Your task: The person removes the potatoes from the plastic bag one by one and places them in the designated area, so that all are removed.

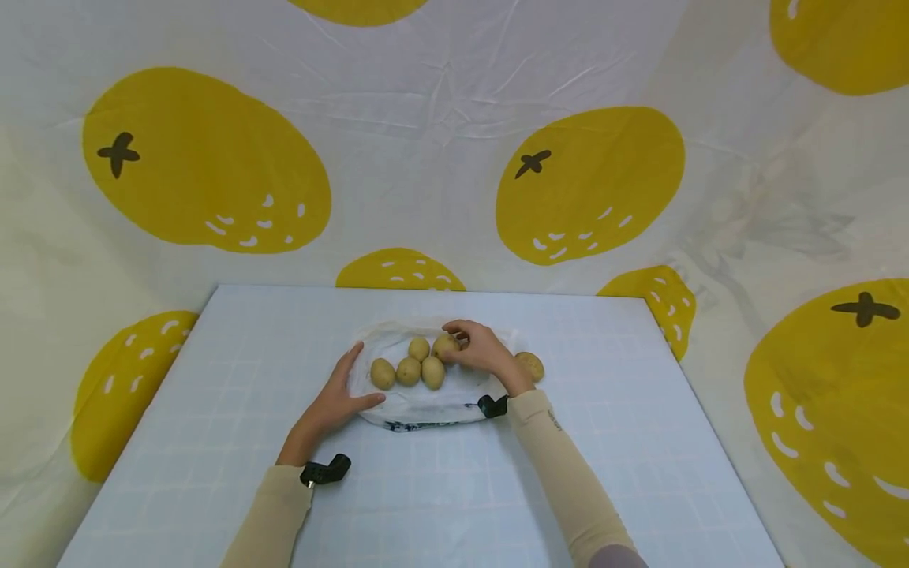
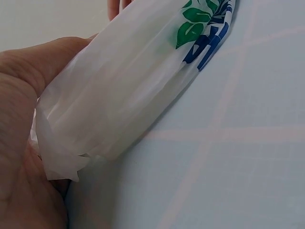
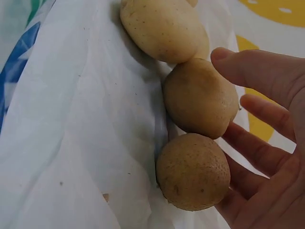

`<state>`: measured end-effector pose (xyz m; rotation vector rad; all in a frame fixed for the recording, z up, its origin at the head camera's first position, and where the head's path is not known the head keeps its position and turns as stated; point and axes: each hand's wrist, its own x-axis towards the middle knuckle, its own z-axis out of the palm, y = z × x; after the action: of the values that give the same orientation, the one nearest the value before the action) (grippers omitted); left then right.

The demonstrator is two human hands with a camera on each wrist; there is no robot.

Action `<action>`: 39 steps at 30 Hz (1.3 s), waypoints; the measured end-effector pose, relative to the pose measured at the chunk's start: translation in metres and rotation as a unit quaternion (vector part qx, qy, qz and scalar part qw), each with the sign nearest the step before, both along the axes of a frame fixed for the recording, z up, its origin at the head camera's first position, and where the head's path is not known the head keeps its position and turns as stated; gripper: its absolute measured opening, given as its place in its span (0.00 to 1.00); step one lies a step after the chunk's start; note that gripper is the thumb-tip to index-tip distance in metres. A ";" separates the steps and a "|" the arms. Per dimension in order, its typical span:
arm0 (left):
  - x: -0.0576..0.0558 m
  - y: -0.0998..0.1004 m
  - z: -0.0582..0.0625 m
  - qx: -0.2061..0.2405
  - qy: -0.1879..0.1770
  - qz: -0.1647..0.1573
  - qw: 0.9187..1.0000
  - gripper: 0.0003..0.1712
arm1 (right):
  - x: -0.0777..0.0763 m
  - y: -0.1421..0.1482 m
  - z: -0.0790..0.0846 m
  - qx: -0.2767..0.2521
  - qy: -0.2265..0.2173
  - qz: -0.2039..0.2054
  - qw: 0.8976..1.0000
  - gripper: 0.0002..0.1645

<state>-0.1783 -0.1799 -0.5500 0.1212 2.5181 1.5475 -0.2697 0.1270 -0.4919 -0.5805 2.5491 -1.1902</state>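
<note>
The largest thing on my head feed is a white cloth backdrop (image 1: 412,173) printed with big yellow fruit. In front of it I have a table (image 1: 639,473) under a pale blue checked cover. Two beige sleeves reach in over it, the left sleeve (image 1: 266,521) and the right sleeve (image 1: 575,473). Between them, toward the far edge, lies a white plastic bag (image 1: 426,406) with its rim spread around a group of potatoes. The left hand (image 1: 334,402) is at the bag's left end, thumb and fingers wide apart; my left-wrist view shows the thumb running behind the plastic. The right hand (image 1: 486,353) is at the bag's right side, fingers apart and loosely curved around a potato (image 1: 446,347); I can't tell how firmly they touch it. A dark wrist camera (image 1: 325,470) sits at the left cuff, and a second one at the right. Counting the potato at the right hand, I see five bunched inside the bag's rim, and an outer potato (image 1: 529,366) just beyond the right wrist. Smallest are the green leaves (image 2: 193,26) printed on the bag's side, beside blue marks.
</note>
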 end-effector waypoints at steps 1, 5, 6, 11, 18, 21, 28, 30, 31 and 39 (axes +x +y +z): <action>0.000 0.000 0.000 0.000 0.002 -0.001 1.000 0.67 | 0.000 0.000 0.000 0.002 0.003 0.002 1.000 0.33; 0.000 0.000 0.001 0.007 0.008 -0.001 1.000 0.66 | -0.001 -0.002 -0.003 0.020 0.010 0.009 1.000 0.33; 0.000 0.000 0.001 0.006 0.008 -0.001 1.000 0.66 | -0.001 -0.002 -0.004 0.024 0.012 0.010 1.000 0.33; 0.000 0.000 0.001 0.006 0.007 0.000 1.000 0.66 | -0.001 -0.002 -0.007 0.033 0.024 0.014 0.999 0.32; 0.002 -0.001 0.003 0.008 0.009 0.000 1.000 0.66 | -0.001 -0.002 -0.009 0.035 0.036 0.016 0.999 0.30; 0.001 -0.001 0.002 0.007 0.009 0.000 1.000 0.66 | -0.001 -0.003 -0.009 0.038 0.040 0.015 0.998 0.30; 0.000 0.001 0.000 0.009 0.012 -0.001 1.000 0.66 | -0.001 -0.001 -0.010 0.039 0.050 0.012 0.998 0.30; 0.001 0.001 0.002 0.007 0.010 0.000 1.000 0.66 | 0.000 -0.002 -0.009 0.039 0.052 0.011 0.998 0.30; 0.001 0.001 0.001 0.006 0.009 0.000 1.000 0.66 | 0.001 -0.002 -0.009 0.038 0.052 0.010 0.998 0.30; 0.000 0.000 0.000 0.001 0.011 -0.001 1.000 0.66 | 0.003 -0.001 -0.004 0.025 0.053 0.007 0.998 0.30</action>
<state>-0.1780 -0.1800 -0.5498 0.1433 2.5328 1.5559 -0.2666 0.1264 -0.4957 -0.6653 2.6490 -1.1160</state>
